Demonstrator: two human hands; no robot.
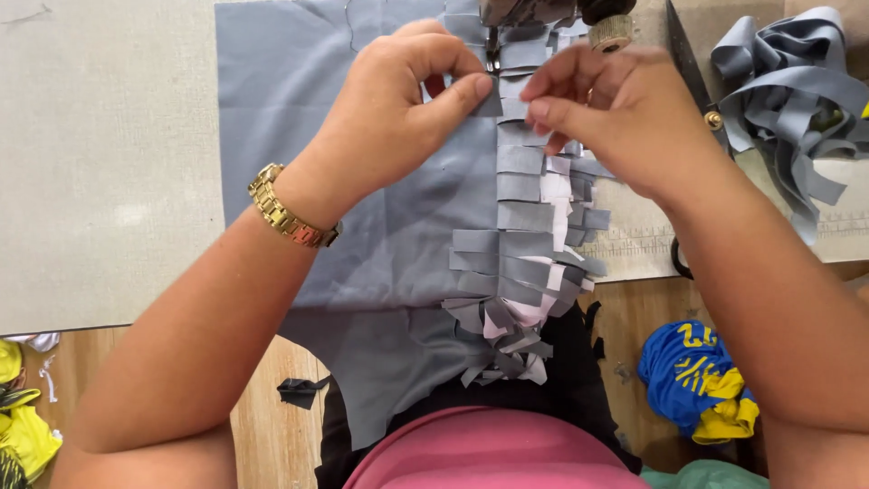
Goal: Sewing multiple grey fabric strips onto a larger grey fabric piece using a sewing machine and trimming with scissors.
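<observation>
A sheet of grey fabric lies on the sewing table, with a column of short grey strips stitched down its right side. My left hand, with a gold watch on its wrist, pinches a grey strip at the top of the column, just below the sewing machine's presser foot. My right hand meets it from the right, fingertips on the same strip. The needle area is partly hidden by my fingers.
Large scissors lie to the right of the machine, beside a heap of loose grey strips. A pale table surface spreads to the left. Blue and yellow cloth lies on the wooden floor at lower right, more yellow cloth at lower left.
</observation>
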